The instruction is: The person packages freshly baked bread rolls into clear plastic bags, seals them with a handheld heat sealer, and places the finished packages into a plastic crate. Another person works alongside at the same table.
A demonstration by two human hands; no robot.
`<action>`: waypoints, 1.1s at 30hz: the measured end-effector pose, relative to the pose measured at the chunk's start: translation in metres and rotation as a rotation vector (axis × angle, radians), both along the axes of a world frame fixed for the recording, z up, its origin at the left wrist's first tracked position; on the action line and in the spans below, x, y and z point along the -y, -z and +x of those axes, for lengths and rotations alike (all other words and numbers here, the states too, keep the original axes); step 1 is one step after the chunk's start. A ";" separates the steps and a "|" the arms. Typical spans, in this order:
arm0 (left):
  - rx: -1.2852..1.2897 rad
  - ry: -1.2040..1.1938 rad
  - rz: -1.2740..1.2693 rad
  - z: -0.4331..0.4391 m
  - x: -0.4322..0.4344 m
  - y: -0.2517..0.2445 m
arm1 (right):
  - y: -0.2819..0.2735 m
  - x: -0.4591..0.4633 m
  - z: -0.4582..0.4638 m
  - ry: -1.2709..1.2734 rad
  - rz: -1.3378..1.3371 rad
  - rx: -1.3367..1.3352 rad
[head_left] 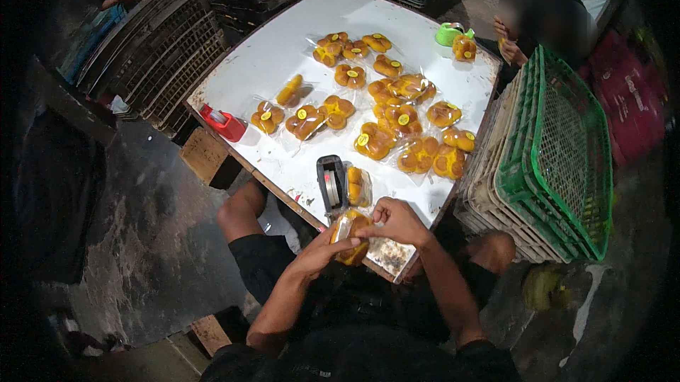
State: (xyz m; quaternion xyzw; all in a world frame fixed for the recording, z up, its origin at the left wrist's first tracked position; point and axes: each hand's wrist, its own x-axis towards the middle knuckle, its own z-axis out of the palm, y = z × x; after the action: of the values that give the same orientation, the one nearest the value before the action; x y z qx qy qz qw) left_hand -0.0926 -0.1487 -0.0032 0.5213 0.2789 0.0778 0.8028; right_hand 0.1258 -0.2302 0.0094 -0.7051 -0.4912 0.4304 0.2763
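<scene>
A bread bun in clear plastic wrap (350,246) is held between my two hands at the table's near corner. My left hand (319,252) grips its left side, the thumb laid across the front. My right hand (398,222) touches the wrap at its upper right, thumb and fingers bent close to the plastic. Just beyond stands a black tape dispenser (331,185) with a roll in it, and beside it another wrapped bun (357,185). Several wrapped buns (401,119), many with round yellow stickers, are spread over the white table (255,63).
A red tape dispenser (223,123) sits at the left edge, a green one (449,34) at the far right corner. Stacked plastic crates (523,153) stand close on the right. Dark crates (164,68) are at the left. Other people sit at far right and far left.
</scene>
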 end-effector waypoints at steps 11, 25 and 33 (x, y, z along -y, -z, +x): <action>0.008 -0.443 0.222 0.078 -0.088 0.004 | 0.046 -0.011 0.002 0.610 0.531 0.142; -0.828 0.824 1.551 0.267 -0.212 0.099 | 0.094 -0.002 0.011 0.439 0.408 0.202; 0.197 -0.224 0.512 0.149 -0.138 -0.032 | 0.042 -0.002 0.002 0.505 0.578 0.218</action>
State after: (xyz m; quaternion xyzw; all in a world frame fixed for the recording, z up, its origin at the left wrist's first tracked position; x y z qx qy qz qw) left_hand 0.0565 -0.0102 0.0285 0.6628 0.2268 0.2840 0.6547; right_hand 0.1281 -0.2287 -0.0329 -0.7386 -0.4296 0.1155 0.5065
